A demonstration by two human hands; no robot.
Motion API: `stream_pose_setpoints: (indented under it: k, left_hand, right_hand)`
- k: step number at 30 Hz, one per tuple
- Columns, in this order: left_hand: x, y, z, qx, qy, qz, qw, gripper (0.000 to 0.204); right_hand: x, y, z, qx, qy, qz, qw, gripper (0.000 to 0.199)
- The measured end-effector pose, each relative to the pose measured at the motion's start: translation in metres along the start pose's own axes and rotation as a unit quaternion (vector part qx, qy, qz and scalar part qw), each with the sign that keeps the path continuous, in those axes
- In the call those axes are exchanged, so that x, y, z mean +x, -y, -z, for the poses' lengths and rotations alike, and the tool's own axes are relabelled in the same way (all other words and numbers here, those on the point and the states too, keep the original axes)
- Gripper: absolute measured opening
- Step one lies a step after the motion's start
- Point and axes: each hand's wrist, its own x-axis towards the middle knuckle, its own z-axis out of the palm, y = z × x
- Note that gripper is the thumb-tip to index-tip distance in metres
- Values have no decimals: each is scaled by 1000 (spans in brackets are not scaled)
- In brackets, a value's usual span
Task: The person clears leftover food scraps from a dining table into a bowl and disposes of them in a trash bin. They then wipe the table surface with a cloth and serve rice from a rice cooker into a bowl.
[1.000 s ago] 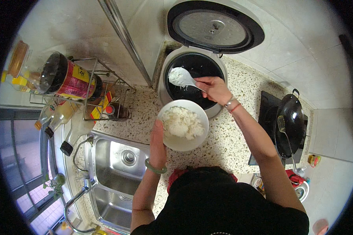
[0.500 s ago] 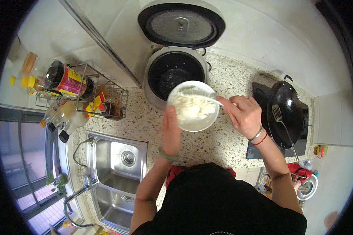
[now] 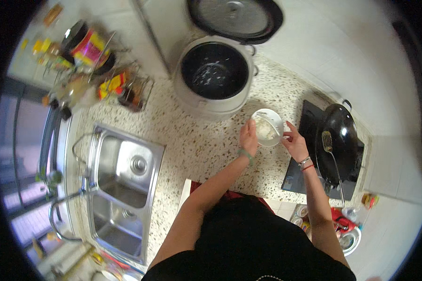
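Observation:
A white bowl of cooked rice is held over the speckled counter, in front of the rice cooker and to its right. My left hand grips the bowl's left side, its thumb near the rim. At the right rim is my right hand, fingers bent against the bowl's edge. A pale serving spoon rests in the rice, its handle end close to my right fingers. The rice cooker stands with its lid up, white grains stuck inside its dark pot.
A black wok with a slotted turner across it sits on the black cooktop to the right. At left are a steel double sink and a wire rack of bottles and jars.
The bowl has moved right and toward me, away from the cooker's opening. My right hand has stopped working the spoon in the rice and is now at the bowl's right rim.

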Motion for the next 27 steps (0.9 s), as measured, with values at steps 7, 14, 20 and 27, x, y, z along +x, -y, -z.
stream_pose_setpoints:
  k: [7,14,20,27]
  left_hand:
    - [11,34,-8,201,-30,30,979,59]
    - [15,68,-14,219,-131,-31,966,62]
    - [-15,20,23,52,39,42,997,61]
    - [-77,-4,135,-219,36,78,972,63]
  right_hand:
    - [14,-66,-29,54,-34,-33,997,62]
    - [37,-82,-37,51,-7,-9,999,56]
    - [54,-91,-27,126,-11,-42,991,58]
    - [4,56,-53,-170,-104,187,962,46]
